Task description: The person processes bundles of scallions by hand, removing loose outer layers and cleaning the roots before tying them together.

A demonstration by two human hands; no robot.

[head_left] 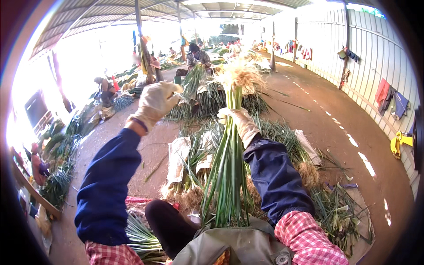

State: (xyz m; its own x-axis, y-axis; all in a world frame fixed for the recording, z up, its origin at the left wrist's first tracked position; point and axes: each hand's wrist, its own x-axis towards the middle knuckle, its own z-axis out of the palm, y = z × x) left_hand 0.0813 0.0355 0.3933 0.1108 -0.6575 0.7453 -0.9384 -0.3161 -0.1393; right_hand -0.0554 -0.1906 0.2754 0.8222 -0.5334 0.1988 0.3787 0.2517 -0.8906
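Note:
My right hand [240, 123], in a pale glove, is wrapped round a bunch of spring onions [229, 159] in front of me. The bunch is upside down, its tan roots [240, 75] at the top and its green leaves hanging to my lap. My left hand [155, 104], also gloved, is raised to the left of the roots, apart from the bunch. Its fingers are bent, with a gap between thumb and forefinger and nothing visible in them. Beyond the held bunch lies a pile of spring onions [282, 141], partly hidden by my right arm.
Loose leaves [338, 212] lie on a sheet at my right. More spring onions [143, 238] are beside my left knee. Ahead, a person [197, 57] sits behind another heap; others work along the left. A metal wall [371, 57] with hanging clothes runs down the right.

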